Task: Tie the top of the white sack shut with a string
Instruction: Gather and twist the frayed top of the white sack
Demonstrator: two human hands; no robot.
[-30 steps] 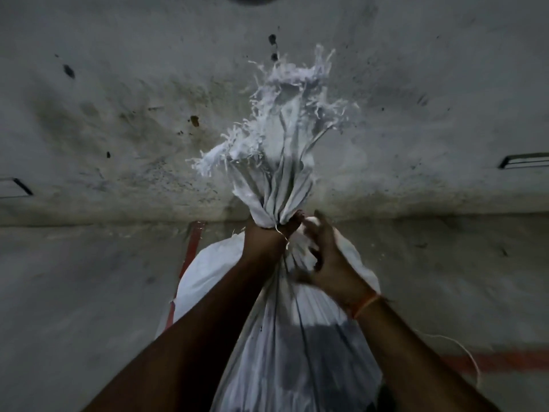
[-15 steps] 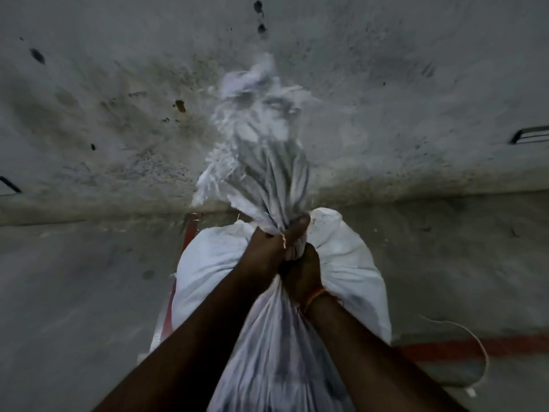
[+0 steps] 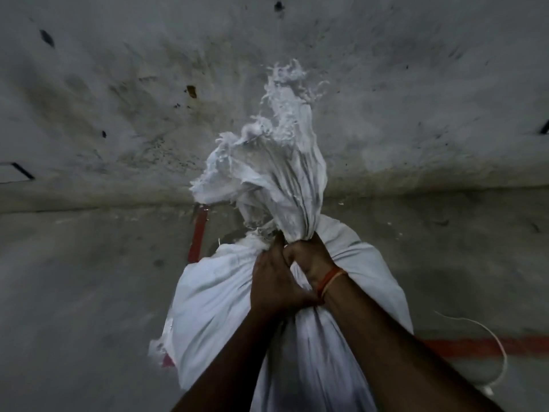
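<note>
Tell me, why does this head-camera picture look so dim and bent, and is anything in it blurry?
Head view: the light is low and greyish, so both forearms and the left hand and right hand read nearly black against the bright sack; the wide lens bows the wall and floor line; the sack's frayed top looks soft; the string stays faint.

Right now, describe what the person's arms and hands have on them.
Both forearms are bare, with no sleeves in view and no gloves on either hand. The right hand has a thin orange thread band around its wrist. The left hand shows no band, watch or ring.
</note>
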